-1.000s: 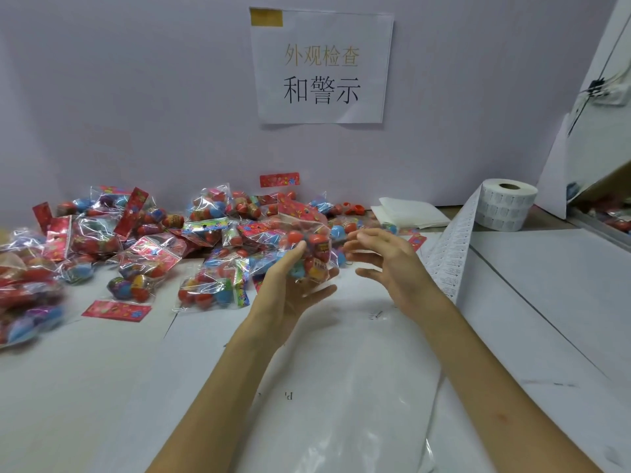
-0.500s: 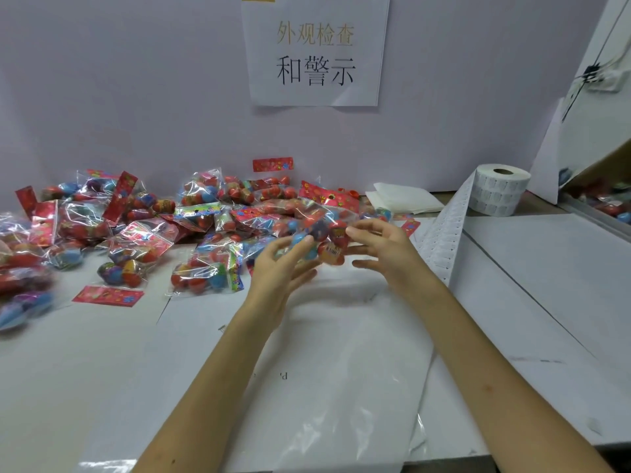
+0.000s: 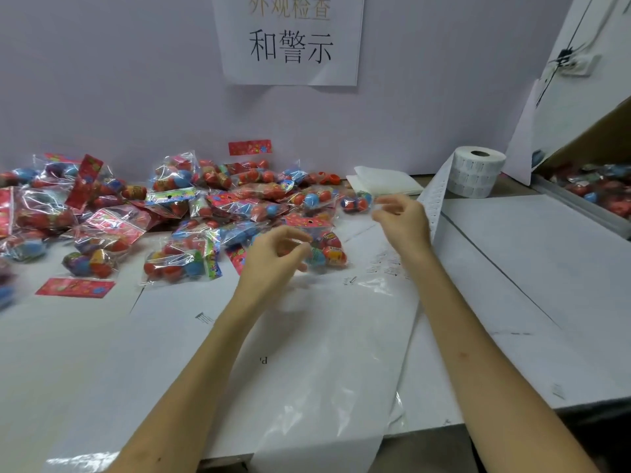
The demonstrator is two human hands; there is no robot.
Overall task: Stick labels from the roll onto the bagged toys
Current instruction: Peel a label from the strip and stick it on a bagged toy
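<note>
One clear bag of red, blue and green toy balls (image 3: 326,249) with a red header card lies on the white table, in front of the pile of bagged toys (image 3: 211,206). My left hand (image 3: 276,257) curls its fingers and thumb round that bag's left edge. My right hand (image 3: 401,220) hovers farther right with loosely curled fingers and nothing in it, just left of the label strip (image 3: 434,199). The strip hangs down from the label roll (image 3: 476,172) at the back right. Motion blur softens both hands.
A clear plastic sheet (image 3: 307,387) covers the table in front of me. A stack of white paper (image 3: 386,182) lies beside the roll. A loose red header card (image 3: 75,287) sits at the left. A tray with more bagged toys (image 3: 594,189) stands at the far right.
The bag that both hands held up now rests on the table. My right hand has let go and moved right towards the label strip. My left hand stays at the bag.
</note>
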